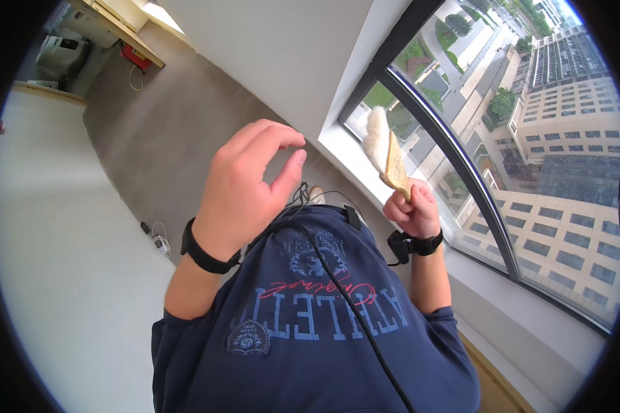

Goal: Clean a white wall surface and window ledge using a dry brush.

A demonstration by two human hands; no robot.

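My right hand (415,210) is closed around the narrow end of a flat wooden brush (395,164) with soft white bristles. The brush is held up in front of the window, bristles pointing up and away from me; whether it touches the glass I cannot tell. My left hand (249,172) is raised in front of my body with nothing in it. Its fingers are bent, and a gap shows between thumb and forefinger.
A dark-framed window (455,141) with a white sill (351,155) runs along the right. A white surface (62,241) fills the left, with a white cable (160,241) by its edge. Grey floor (158,124) lies ahead. A black cord (351,313) hangs down my shirt.
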